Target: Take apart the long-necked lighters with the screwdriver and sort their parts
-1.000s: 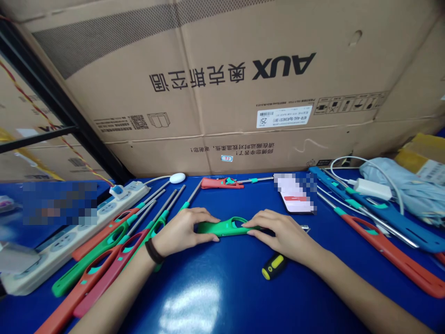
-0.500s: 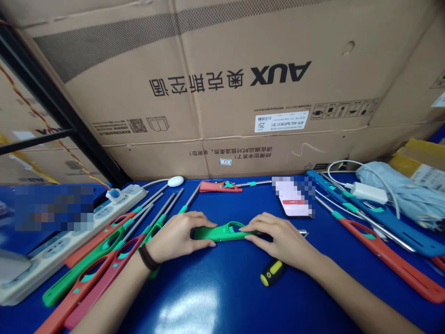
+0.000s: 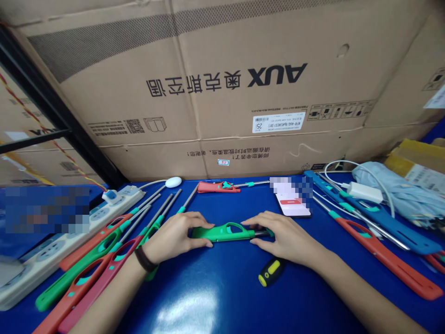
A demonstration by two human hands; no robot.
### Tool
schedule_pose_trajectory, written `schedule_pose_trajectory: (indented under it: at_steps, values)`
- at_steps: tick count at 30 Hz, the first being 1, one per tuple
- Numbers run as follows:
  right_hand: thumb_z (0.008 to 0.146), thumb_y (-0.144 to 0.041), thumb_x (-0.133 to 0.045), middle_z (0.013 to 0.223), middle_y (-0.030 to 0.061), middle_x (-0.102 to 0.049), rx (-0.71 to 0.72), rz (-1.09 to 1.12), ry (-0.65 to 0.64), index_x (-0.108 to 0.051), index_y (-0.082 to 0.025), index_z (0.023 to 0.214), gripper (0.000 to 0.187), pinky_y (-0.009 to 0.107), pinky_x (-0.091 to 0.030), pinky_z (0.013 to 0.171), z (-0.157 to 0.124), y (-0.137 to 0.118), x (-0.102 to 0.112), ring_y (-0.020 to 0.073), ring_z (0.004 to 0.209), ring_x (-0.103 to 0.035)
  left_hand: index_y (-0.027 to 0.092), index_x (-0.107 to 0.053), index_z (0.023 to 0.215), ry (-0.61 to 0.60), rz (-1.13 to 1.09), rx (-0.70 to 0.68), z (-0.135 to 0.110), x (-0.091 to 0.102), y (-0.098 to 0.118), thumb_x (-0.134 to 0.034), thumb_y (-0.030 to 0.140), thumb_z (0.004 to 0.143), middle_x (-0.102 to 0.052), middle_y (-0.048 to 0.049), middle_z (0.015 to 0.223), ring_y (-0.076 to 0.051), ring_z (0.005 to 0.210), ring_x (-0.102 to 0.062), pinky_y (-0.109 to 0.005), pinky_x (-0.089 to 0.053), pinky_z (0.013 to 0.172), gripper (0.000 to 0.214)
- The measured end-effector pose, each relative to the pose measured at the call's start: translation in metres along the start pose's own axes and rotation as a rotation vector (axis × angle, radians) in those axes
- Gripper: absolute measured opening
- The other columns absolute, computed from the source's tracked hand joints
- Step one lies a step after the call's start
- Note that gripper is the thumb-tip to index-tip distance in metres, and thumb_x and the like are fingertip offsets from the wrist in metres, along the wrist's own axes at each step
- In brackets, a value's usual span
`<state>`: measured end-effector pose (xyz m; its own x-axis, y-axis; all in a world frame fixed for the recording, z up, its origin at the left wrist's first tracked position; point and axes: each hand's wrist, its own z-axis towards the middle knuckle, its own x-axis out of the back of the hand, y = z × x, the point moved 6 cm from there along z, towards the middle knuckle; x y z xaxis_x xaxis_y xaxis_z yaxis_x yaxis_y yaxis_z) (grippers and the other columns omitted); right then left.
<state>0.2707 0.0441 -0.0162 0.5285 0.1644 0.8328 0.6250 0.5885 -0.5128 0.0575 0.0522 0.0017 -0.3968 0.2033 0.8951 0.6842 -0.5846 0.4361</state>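
Observation:
A green long-neck lighter (image 3: pixel 222 233) lies level, low over the blue table, its metal neck pointing right. My left hand (image 3: pixel 179 236) is closed on the butt of its handle, thumb below and fingers above. At the neck end, my right hand (image 3: pixel 278 233) has its thumb and fingers round the front of the lighter, hiding part of the neck. A black and yellow screwdriver handle (image 3: pixel 270 272) rests just below my right hand. Behind, a red long-neck lighter (image 3: pixel 218 187) lies flat. Several orange, green and pink long-neck lighters (image 3: pixel 79 273) lie beside my left forearm.
An orange lighter (image 3: pixel 389 257) and a blue lighter (image 3: pixel 399 227) lie on the right. A phone (image 3: pixel 294 206) lies at the back, left of a white charger (image 3: pixel 365 192). A power strip (image 3: pixel 21 283) runs along the left. A large cardboard box (image 3: pixel 208 116) walls off the back.
My right fingers have shifted right along the lighter, uncovering its front end and some of the metal neck. My left hand keeps its hold. The view has moved slightly.

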Motion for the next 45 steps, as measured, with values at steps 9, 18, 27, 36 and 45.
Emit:
schedule_pose_trajectory:
  at_steps: [9,18,27,36,45]
  values:
    - [0.086,-0.028,-0.058,0.09,0.0008,-0.063,-0.052,-0.03,-0.046,-0.06,-0.023,0.086,0.005,0.028,-0.046,0.07,-0.001,0.007,0.009,0.017,0.085,-0.06,0.033,-0.063,0.116,-0.023,0.04,-0.002,-0.002,-0.003,-0.001,-0.065,0.041,0.081,-0.064,-0.0009,0.099,-0.016,0.086,-0.062,-0.027,-0.048,0.08,0.036]
    - [0.086,-0.027,-0.06,0.096,0.0006,-0.068,0.012,-0.031,0.014,-0.063,-0.027,0.11,0.024,0.03,-0.048,0.078,0.001,0.002,0.006,0.0179,0.09,-0.062,0.038,-0.058,0.121,-0.064,0.079,0.0,-0.003,-0.004,0.0,-0.062,0.039,0.084,-0.061,0.001,0.1,-0.015,0.086,-0.06,-0.026,-0.046,0.081,0.038]
    - [0.088,-0.022,-0.056,0.091,0.0008,-0.072,0.044,-0.02,0.038,-0.07,-0.024,0.094,0.015,0.029,-0.049,0.077,0.004,-0.003,0.003,0.0181,0.087,-0.062,0.036,-0.061,0.118,-0.057,0.015,0.003,-0.001,-0.005,-0.001,-0.065,0.043,0.08,-0.061,-0.0002,0.094,-0.015,0.083,-0.059,-0.026,-0.047,0.078,0.039]
    - [0.087,-0.02,-0.056,0.092,0.0024,-0.069,-0.03,-0.031,0.016,-0.067,-0.022,0.092,0.013,0.03,-0.049,0.075,0.004,-0.001,0.001,0.018,0.085,-0.063,0.037,-0.052,0.127,-0.095,0.03,-0.037,-0.005,-0.005,-0.001,-0.064,0.034,0.083,-0.057,-0.0016,0.106,-0.017,0.091,-0.058,-0.028,-0.046,0.085,0.046]
    - [0.086,-0.027,-0.057,0.095,0.0034,-0.066,0.017,-0.036,0.038,-0.067,-0.024,0.104,0.02,0.032,-0.049,0.079,0.003,-0.001,0.003,0.0189,0.091,-0.06,0.034,-0.054,0.127,-0.05,0.002,-0.059,-0.002,-0.005,-0.001,-0.062,0.031,0.084,-0.057,-0.0028,0.104,-0.017,0.092,-0.057,-0.031,-0.046,0.088,0.043]
